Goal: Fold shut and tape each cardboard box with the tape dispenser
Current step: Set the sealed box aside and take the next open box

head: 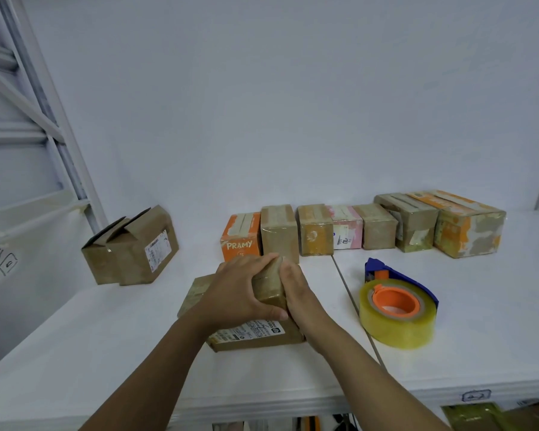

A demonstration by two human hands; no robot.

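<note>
Both hands hold one brown cardboard box (269, 287) that rests on the white worktop (122, 343), near its front edge and about in the middle. The left hand (240, 290) lies over the top of the box with its fingers curled across and its thumb hooked down the near side. The right hand (296, 290) clasps the right end, fingers bent over the upper edge. A printed label shows on the near face of the box below the hands. The tape dispenser (399, 309), blue with an orange hub and a fat roll of clear yellowish tape, lies on the worktop just to the right of the hands, touched by neither. Along the back wall stands a row of taped boxes (364, 227), the leftmost orange. Well apart at the left sits another brown box (131, 247) with its top flaps standing up.
</note>
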